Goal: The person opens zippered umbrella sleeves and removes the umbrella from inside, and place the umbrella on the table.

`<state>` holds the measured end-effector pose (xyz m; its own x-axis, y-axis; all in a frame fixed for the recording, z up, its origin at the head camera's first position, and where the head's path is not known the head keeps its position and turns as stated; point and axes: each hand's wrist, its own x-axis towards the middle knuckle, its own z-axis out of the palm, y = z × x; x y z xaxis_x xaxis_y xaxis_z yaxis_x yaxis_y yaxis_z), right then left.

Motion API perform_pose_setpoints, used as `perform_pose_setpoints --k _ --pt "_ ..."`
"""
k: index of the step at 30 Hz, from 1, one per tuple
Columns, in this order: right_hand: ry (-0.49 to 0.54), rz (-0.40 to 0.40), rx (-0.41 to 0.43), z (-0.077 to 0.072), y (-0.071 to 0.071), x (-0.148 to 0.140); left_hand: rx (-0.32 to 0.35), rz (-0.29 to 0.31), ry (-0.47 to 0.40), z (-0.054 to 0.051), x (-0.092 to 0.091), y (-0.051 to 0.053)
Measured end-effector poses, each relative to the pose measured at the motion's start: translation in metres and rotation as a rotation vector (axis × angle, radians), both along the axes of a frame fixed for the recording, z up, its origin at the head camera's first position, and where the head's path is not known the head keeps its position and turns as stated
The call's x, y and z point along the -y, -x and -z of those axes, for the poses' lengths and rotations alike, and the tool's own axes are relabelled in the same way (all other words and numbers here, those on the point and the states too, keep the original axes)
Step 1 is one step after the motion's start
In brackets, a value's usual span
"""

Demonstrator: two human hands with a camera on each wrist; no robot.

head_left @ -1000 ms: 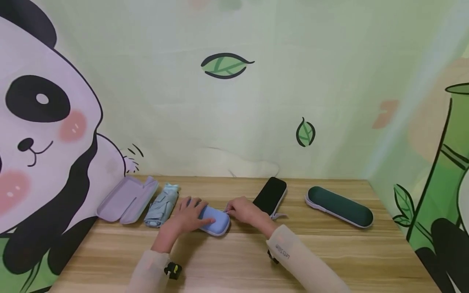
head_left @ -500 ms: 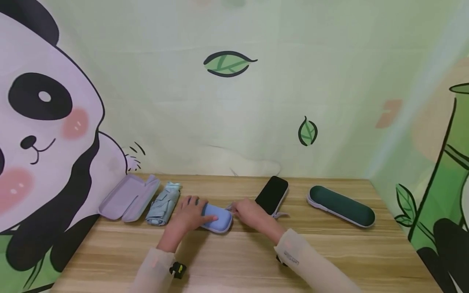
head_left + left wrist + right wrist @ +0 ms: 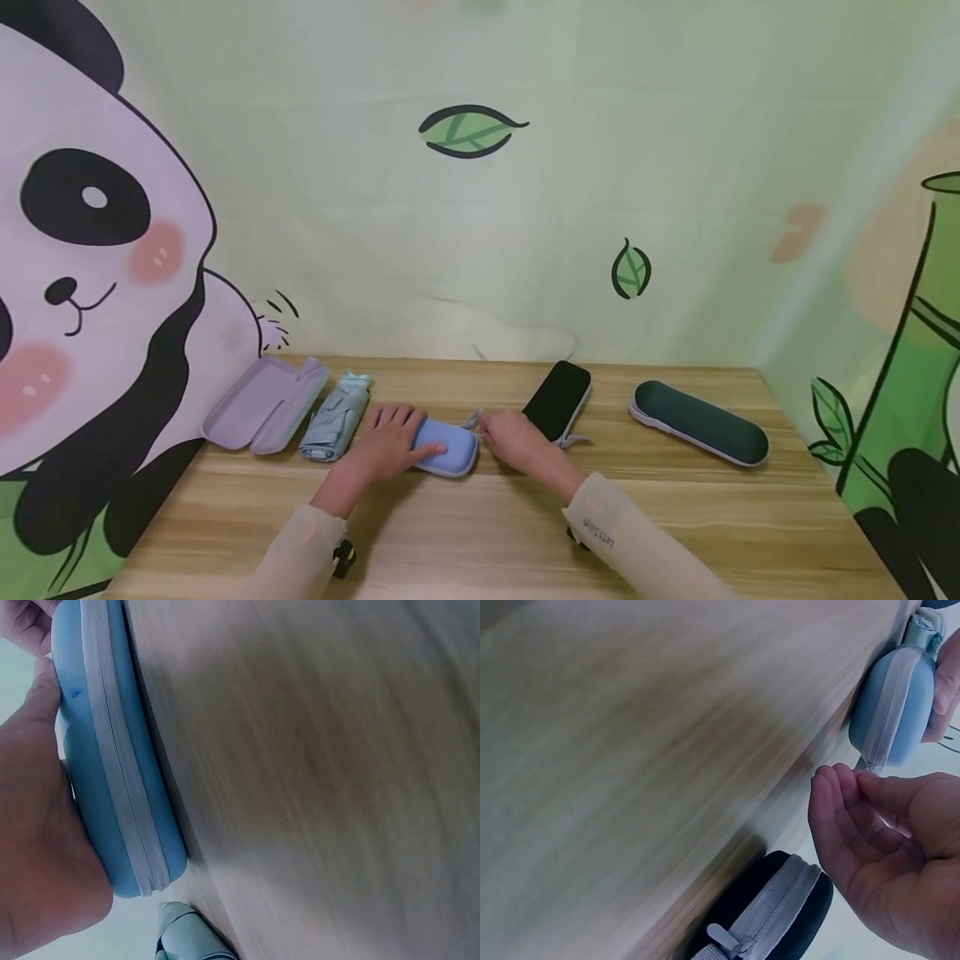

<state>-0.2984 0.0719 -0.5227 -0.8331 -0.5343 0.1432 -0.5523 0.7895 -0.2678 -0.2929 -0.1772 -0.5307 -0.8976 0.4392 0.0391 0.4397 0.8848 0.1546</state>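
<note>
A blue zippered case [image 3: 452, 448] lies on the table's middle. My left hand [image 3: 384, 447] rests over its left part, thumb on the lid. In the left wrist view the palm of this hand [image 3: 45, 817] lies against the case [image 3: 84, 761], whose pale zipper band faces the camera. At the case's right end my right hand [image 3: 517, 442] pinches a small grey tab or strap. Seen from the right wrist, the thumb and fingertips of that hand [image 3: 889, 840] meet beside the zipper end of the blue case [image 3: 919, 697]; they hide most of what they pinch.
An opened lilac case [image 3: 258, 408] and a folded light-blue cloth-like bundle [image 3: 335, 419] lie on the left. A black case [image 3: 557, 400] with a grey strap sits just behind my right hand. Farther right is a dark green case [image 3: 700, 421]. A printed wall backdrop stands behind the table [image 3: 480, 533].
The head view has shifted slightly. My right hand has moved a little to the right, its fingertips farther from the case's end. My left hand stays on the blue case, its fingers closer together.
</note>
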Motion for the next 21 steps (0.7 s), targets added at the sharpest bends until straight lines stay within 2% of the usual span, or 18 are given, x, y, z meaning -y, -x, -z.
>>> perform_pose_setpoints --k 6,14,16,21 --pt "-0.024 0.018 0.027 0.001 -0.006 0.000 0.019 -0.079 0.018 0.004 -0.004 -0.005" --pt "0.014 -0.013 0.097 0.002 -0.017 -0.002 -0.023 -0.229 0.048 0.002 -0.023 -0.016" --pt "0.018 0.006 0.080 0.005 -0.018 -0.001 -0.034 -0.250 0.073 0.002 -0.026 -0.018" --pt "-0.021 0.048 0.016 0.007 -0.018 0.002 -0.049 -0.281 0.055 0.005 -0.031 -0.021"
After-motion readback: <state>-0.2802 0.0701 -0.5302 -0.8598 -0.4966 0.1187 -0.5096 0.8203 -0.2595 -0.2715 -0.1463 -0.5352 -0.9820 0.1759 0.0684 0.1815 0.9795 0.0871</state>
